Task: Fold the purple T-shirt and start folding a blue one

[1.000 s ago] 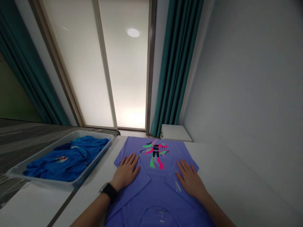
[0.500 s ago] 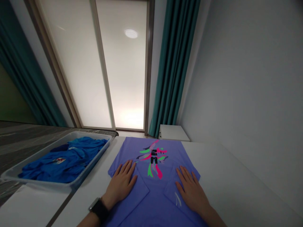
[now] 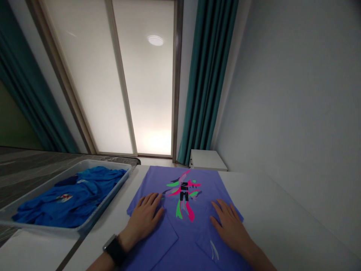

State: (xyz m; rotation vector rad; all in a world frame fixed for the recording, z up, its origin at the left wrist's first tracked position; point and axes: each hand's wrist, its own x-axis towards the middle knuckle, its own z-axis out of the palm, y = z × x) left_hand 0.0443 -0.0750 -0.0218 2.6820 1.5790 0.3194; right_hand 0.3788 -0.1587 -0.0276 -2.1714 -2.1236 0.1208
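Head view: purple shirt (image 3: 180, 231) lies flat on white worktop (image 3: 262, 214), near centre, bright print (image 3: 184, 186) up. My left hand (image 3: 144, 217) rests palm-down on its left side, fingers extended; my right hand (image 3: 228, 226) likewise on its right. Black-strapped watch (image 3: 115, 249), left wrist (image 3: 127, 239). Plastic bin (image 3: 108, 200) holding blue clothes (image 3: 84, 197) sits farther left.

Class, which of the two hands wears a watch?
The left hand: a watch with a black strap circles its wrist, while the right hand shows a bare wrist.
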